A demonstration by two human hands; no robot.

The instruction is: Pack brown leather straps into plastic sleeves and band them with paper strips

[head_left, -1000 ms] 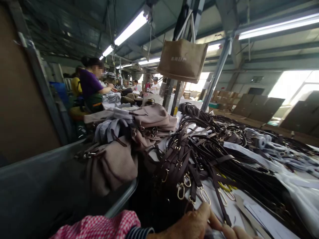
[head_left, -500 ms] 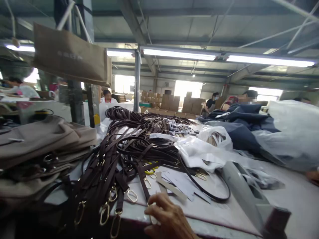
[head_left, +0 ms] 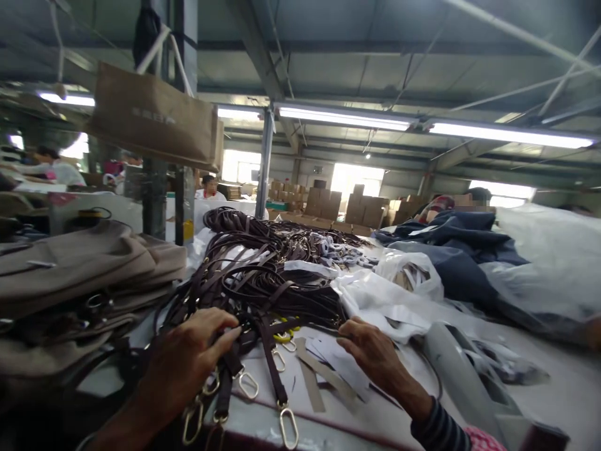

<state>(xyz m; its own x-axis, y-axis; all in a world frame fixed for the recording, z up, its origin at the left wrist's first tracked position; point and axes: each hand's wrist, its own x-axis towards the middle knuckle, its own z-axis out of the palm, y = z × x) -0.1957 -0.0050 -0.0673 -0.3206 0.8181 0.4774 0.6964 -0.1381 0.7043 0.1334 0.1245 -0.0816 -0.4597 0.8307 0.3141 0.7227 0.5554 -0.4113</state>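
Observation:
A big heap of dark brown leather straps (head_left: 263, 275) with gold clasps lies on the white table (head_left: 554, 376) in front of me. My left hand (head_left: 188, 357) rests on the near strap ends, fingers bent over them. My right hand (head_left: 373, 354) reaches toward the heap's right edge, fingers curled and touching the straps beside grey card strips (head_left: 323, 373). Gold clasps (head_left: 288, 427) hang over the table's front edge.
Taupe bags (head_left: 84, 269) are stacked at the left. White plastic bags (head_left: 385, 294) and navy fabric (head_left: 460, 244) lie to the right. A brown bag (head_left: 154, 119) hangs from a pole. Other people work at the far tables; cardboard boxes (head_left: 328, 203) stand behind.
The view has swung right from the bags to the strap heap. Both my hands have come up onto the straps; half a second ago only one hand showed at the table's edge.

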